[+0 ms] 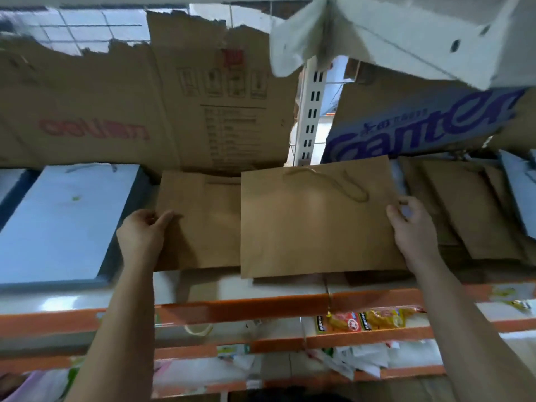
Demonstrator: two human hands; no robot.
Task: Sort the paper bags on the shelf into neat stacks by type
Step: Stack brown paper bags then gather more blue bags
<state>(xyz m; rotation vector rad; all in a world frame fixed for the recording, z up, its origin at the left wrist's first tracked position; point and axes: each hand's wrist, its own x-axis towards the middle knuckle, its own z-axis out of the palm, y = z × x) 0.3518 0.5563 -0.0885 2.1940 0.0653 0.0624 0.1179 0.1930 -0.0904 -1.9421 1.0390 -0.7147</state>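
nearest the camera, two bare forearms are reaching up past the orange-edged metal shelf (246, 307), and yellow and red snack packets (374, 319) are lying on the tier below. the left hand (145, 230) is curling round the left edge of a low stack of brown paper bags (200, 221), thumb on top, apparently steadying it. the right hand (412, 224) is pinching the right edge of a flat brown kraft paper bag with a twisted paper handle (316, 224), thumb on its upper face and fingers tucked behind. that bag is lying across the middle of the shelf, overlapping the right part of the brown stack and overhanging the front edge a little.

the bag is looking light and thin, probably stiff enough while flat but likely to sag or crease if lifted by one corner. the loose handle could be snagging on neighbours, so a hold at mid-edge on both sides is looking safest.

further back, a neat stack of white paper bags (66, 219) is sitting to the left and a slumped pile of brown bags (470, 210) is fanning out to the right. behind them, torn brown cardboard panels (87, 111), a blue-printed cardboard sheet (420, 123) and a white slotted upright (311, 111) are closing off the back.
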